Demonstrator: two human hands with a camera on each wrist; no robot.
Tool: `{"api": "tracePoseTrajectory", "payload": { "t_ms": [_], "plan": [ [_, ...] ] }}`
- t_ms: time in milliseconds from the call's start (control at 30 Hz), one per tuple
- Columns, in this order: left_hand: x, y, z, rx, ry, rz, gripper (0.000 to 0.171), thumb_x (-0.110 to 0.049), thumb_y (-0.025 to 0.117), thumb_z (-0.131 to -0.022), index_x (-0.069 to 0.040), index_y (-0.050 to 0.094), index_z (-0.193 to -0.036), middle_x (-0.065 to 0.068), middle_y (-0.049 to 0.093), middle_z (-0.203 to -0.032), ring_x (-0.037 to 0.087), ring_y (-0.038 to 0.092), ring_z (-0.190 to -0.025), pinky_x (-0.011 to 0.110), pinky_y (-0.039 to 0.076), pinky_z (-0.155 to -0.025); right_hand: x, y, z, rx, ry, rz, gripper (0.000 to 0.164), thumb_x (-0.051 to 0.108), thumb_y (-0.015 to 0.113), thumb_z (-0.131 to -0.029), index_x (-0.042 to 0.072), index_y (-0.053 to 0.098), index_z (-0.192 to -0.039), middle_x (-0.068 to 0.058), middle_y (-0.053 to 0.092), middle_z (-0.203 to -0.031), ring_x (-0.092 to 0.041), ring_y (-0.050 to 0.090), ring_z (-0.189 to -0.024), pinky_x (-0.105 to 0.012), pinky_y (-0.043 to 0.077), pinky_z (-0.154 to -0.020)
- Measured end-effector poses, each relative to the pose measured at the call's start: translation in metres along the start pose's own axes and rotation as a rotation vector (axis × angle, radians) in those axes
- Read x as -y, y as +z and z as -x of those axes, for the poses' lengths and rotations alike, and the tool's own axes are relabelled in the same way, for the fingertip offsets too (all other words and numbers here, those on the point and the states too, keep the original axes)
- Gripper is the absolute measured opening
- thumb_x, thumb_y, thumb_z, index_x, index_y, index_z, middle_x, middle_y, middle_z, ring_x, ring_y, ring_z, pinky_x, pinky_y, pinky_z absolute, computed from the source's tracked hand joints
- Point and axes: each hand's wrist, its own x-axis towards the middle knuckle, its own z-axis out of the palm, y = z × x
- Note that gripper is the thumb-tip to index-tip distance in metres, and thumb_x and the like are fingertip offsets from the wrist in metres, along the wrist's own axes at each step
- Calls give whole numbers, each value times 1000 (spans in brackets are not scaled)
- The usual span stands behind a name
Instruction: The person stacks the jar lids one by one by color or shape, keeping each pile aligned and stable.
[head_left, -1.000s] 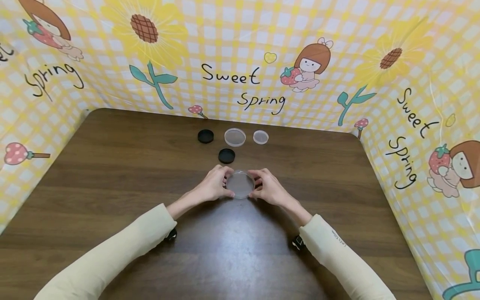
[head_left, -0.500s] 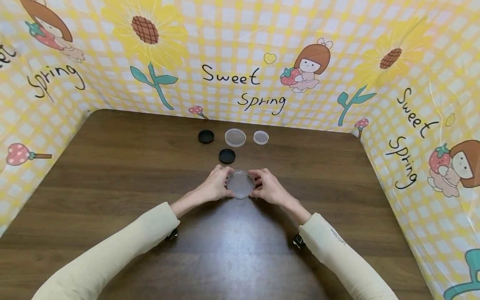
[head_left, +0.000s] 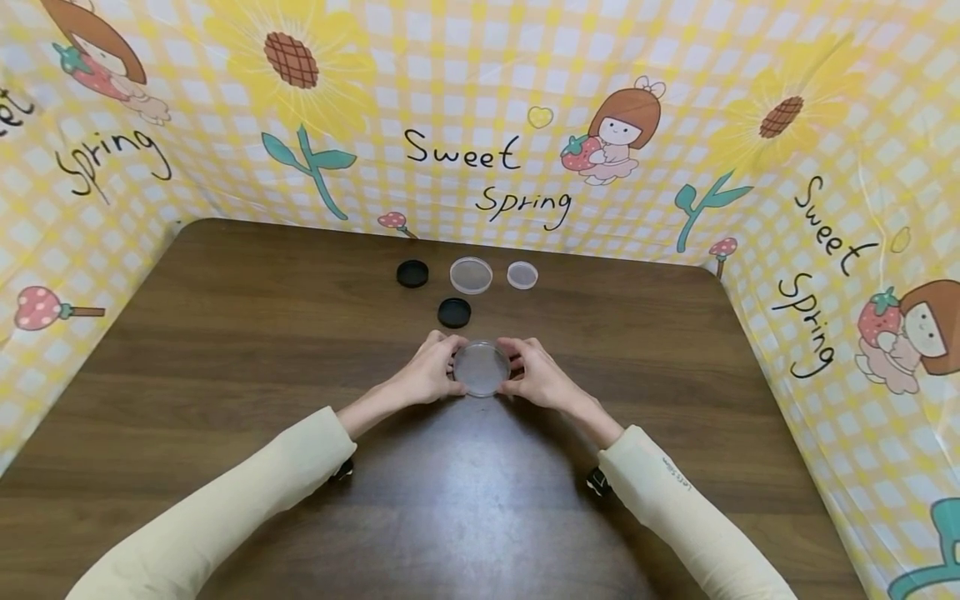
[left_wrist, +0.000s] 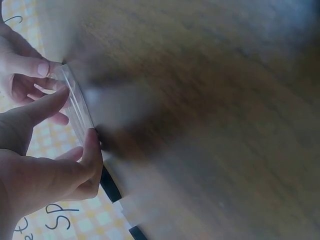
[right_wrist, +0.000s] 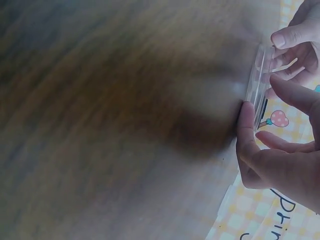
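Note:
A clear round petri dish (head_left: 482,368) is held between both hands near the middle of the table. My left hand (head_left: 433,369) grips its left edge with the thumb at the near side and the fingers at the far side. On the opposite edge, my right hand (head_left: 537,372) pinches the rim in the same way. The left wrist view shows the petri dish (left_wrist: 80,107) edge-on, close over the wood, with fingertips right at its rim. From the right wrist, the transparent side wall of the petri dish (right_wrist: 257,85) shows as stacked thin lines.
Beyond the hands lie a black round dish (head_left: 454,312), another black dish (head_left: 412,273), a larger clear dish (head_left: 471,275) and a small clear dish (head_left: 522,275). A yellow checked cloth (head_left: 450,75) walls the wooden table (head_left: 225,333) at the back and sides.

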Motion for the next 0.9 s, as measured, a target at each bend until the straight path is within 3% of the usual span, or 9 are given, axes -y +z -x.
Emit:
{"api": "tracePoseTrajectory", "payload": {
  "t_ms": [400, 767, 900],
  "plan": [
    [3, -7, 0, 30, 11, 25, 64, -7, 81, -77, 9, 49, -130, 24, 44, -114, 29, 56, -98, 30, 51, -84, 3, -4, 0, 11, 5, 12, 63, 3, 72, -85, -8, 42, -139, -25, 42, -119, -34, 58, -103, -32, 52, -84],
    [10, -28, -9, -56, 17, -36, 55, -15, 75, -84, 6, 53, -129, 23, 52, -111, 30, 51, -91, 38, 44, -80, 2, -9, -9, -24, -10, 77, 56, 8, 70, -88, -8, 46, -136, -24, 54, -122, -32, 59, -102, -40, 48, -89],
    [15, -33, -15, -107, -13, -31, 52, -17, 71, -88, 3, 52, -132, 27, 44, -120, 36, 44, -104, 45, 42, -83, 1, -11, -17, -69, -18, 87, 51, 8, 69, -88, -7, 50, -133, -24, 55, -119, -32, 60, -100, -40, 49, -88]
  ]
}}
